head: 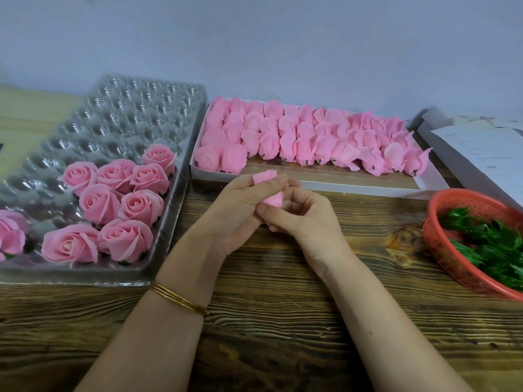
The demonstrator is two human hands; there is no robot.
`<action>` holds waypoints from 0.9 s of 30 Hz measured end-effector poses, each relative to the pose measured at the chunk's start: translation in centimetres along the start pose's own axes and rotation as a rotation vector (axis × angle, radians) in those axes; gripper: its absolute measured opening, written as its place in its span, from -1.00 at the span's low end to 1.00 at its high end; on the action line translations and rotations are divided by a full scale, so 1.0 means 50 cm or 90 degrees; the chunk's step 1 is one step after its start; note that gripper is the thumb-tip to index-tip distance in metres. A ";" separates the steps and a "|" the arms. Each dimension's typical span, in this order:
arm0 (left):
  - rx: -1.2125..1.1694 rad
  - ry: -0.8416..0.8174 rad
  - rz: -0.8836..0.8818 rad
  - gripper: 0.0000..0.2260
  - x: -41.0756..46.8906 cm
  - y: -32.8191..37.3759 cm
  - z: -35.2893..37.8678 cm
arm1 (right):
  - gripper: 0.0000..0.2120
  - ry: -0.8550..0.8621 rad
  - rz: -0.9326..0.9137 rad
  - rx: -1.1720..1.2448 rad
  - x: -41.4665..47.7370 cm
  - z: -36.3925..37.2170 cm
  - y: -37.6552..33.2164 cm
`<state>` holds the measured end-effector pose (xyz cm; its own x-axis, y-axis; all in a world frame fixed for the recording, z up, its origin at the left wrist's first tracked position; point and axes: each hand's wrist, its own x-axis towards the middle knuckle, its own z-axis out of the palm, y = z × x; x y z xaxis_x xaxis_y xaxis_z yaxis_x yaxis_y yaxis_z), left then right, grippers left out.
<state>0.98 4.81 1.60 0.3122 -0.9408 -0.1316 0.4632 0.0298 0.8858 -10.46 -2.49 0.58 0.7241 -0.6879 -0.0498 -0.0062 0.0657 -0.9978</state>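
Fingers [256,190] of the left hand [240,216] were curled round a pink rose bud [273,198], the fingertips wrapped over its top. The right hand [311,224] pinched the bud's lower side between thumb and curled fingers. Both hands met at the bud, touching each other, just above the wooden table [283,306]. Thin gold bangles [178,299] ringed the left wrist, back from the fingers.

Just beyond the fingertips lay a shallow white box [353,190] filled with rows of closed pink buds [297,137] on their sides, short dark stubs pointing toward the hands. Left of the fingers sat a clear plastic tray [113,114] with round cells, and opened pink roses [121,193] filled its near cells. Right of the fingers, well apart, a red mesh basket [437,244] held green leaf pieces [486,244]. Beyond the basket lay white papers [481,154].
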 end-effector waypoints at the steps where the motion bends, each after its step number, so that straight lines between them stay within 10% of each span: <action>1: -0.004 0.004 0.000 -0.77 0.001 -0.001 0.000 | -0.87 0.014 -0.012 -0.009 -0.001 0.001 0.001; 27: -0.019 0.040 0.043 -0.85 0.014 -0.008 -0.001 | -0.84 0.038 -0.042 0.008 -0.004 0.009 -0.002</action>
<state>1.09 4.15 1.14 0.3947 -0.9134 -0.0998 0.4627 0.1037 0.8804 -10.29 -2.04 0.72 0.6798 -0.7333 0.0127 0.0488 0.0280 -0.9984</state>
